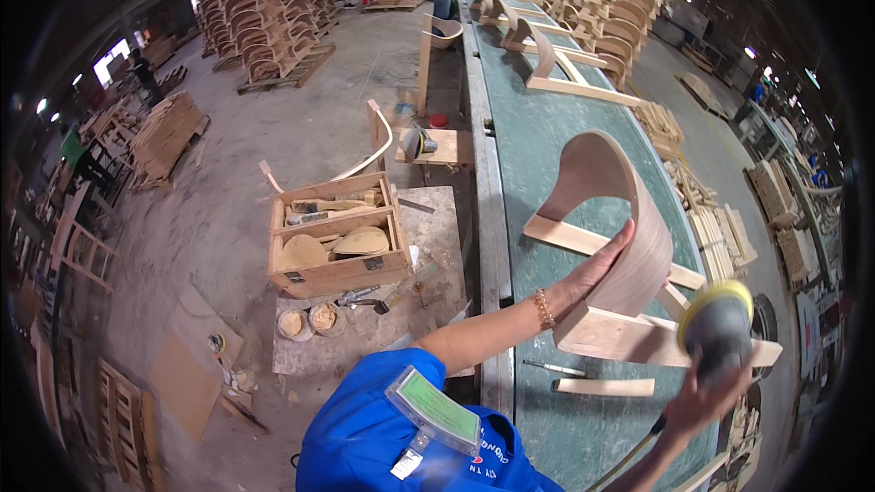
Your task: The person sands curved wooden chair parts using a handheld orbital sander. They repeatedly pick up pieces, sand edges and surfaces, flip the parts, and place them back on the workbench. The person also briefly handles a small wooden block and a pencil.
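Observation:
A wooden chair frame (638,264) with a curved bentwood back and straight legs rests on the green workbench (547,428). My left hand (602,264) holds the curved back, its fingers laid along the wood. In my right hand (715,392) is a grey orbital sander (718,333) with a yellow pad, slightly blurred, beside the right end of the frame's nearest leg. Its hose (629,460) trails toward the lower edge. A loose wood strip (603,387) and a thin pen-like tool (554,368) lie on the bench near the frame.
Left of the bench, a wooden box (342,282) of brushes and pads stands on a low table (433,228) with two tubs (310,319). Another sander (417,141) sits farther off. More frames (547,59) line the bench; stacked parts (720,237) flank its right side.

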A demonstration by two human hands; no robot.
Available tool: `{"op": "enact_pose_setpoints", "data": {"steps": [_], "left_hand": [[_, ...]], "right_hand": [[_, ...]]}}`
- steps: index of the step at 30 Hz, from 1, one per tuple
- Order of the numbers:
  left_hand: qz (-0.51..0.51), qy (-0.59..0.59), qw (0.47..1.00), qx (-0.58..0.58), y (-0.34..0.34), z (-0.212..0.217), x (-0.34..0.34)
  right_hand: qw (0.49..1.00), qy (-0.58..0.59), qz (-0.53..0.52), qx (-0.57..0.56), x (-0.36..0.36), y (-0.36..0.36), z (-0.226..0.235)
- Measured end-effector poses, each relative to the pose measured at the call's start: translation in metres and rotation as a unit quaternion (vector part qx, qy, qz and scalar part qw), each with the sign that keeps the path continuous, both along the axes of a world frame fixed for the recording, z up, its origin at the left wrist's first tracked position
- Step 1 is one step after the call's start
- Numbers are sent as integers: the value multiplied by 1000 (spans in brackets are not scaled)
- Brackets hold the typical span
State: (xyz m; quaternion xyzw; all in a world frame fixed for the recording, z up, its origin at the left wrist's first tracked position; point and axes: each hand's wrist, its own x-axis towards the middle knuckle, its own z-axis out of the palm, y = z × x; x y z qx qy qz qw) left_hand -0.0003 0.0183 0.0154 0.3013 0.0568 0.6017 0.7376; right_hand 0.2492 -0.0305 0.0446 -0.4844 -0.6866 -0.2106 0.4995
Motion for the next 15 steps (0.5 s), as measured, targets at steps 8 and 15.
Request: {"op": "enact_pose_setpoints", "data": {"steps": [8, 15], "left_hand": [[27, 43, 998, 28, 4, -1, -4], [66, 32, 997, 5, -37, -1, 97]], "right_hand": [[873, 175, -143, -433, 48, -133, -123], [796, 161, -140, -566, 108, -159, -243]]}}
